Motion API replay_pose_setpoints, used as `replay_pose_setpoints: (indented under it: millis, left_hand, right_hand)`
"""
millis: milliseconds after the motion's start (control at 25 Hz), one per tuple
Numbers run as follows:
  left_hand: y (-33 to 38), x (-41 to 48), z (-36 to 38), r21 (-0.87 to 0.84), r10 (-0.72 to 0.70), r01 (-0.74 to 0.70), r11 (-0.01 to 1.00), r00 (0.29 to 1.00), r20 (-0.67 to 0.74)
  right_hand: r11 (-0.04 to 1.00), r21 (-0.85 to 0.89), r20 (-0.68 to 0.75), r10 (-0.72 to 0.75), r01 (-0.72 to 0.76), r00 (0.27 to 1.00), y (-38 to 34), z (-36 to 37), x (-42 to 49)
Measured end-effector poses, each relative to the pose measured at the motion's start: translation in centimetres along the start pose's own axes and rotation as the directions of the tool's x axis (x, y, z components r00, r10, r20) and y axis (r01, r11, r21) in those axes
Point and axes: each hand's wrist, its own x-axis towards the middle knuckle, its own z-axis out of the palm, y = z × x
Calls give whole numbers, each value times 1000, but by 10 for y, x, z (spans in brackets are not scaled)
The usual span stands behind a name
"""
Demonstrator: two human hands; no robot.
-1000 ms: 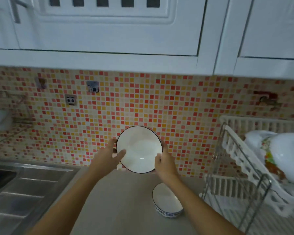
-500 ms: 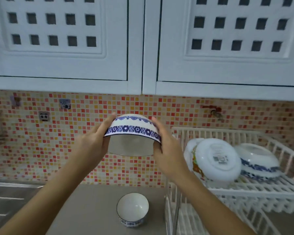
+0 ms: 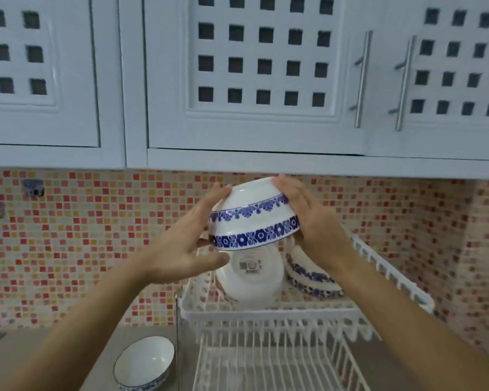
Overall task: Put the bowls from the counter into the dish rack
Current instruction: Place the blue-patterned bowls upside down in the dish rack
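A: Both hands carry one bowl. The left hand (image 3: 187, 246) presses its fingers against the near-left side of the blue-banded bowl (image 3: 253, 218), and the right hand (image 3: 308, 221) clamps the far-right side. It is turned mouth-down and tilted, and hangs above the upper tier of the dish rack (image 3: 266, 313).

B: What sits under it?

A: A white bowl (image 3: 251, 277) leaning on edge, with a blue-patterned bowl (image 3: 311, 275) just beside it on the right. A second bowl (image 3: 144, 362) waits upright on the table (image 3: 76, 359), near the rack's left edge.

B: The risk?

A: I'd judge the open-fingered left grip the weak point: glazed ware can slip. Lowered too steeply, its rim could strike the leaning white bowl and tip it.
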Motion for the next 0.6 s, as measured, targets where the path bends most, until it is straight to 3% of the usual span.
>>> replay_pose_setpoints:
  millis: [80, 200, 360, 480, 600]
  left_hand:
    - [18, 21, 20, -80, -16, 20, 997, 998, 60]
    - [38, 61, 57, 71, 16, -17, 997, 1000, 16]
    - [47, 102, 96, 84, -27, 22, 996, 997, 67]
    - [40, 125, 124, 204, -71, 49, 978, 992, 105]
    - [36, 137, 148, 159, -134, 107, 981, 977, 168]
  right_hand:
    - [999, -37, 14, -27, 28, 1000, 31, -14, -18]
    - [999, -48, 40, -5, 7, 999, 69, -25, -45]
    - [995, -21, 151, 95, -93, 984, 114, -39, -65]
    - [972, 57, 523, 167, -229, 836, 143, -45, -81]
    - [961, 29, 666, 186, -275, 722, 158, -41, -91]
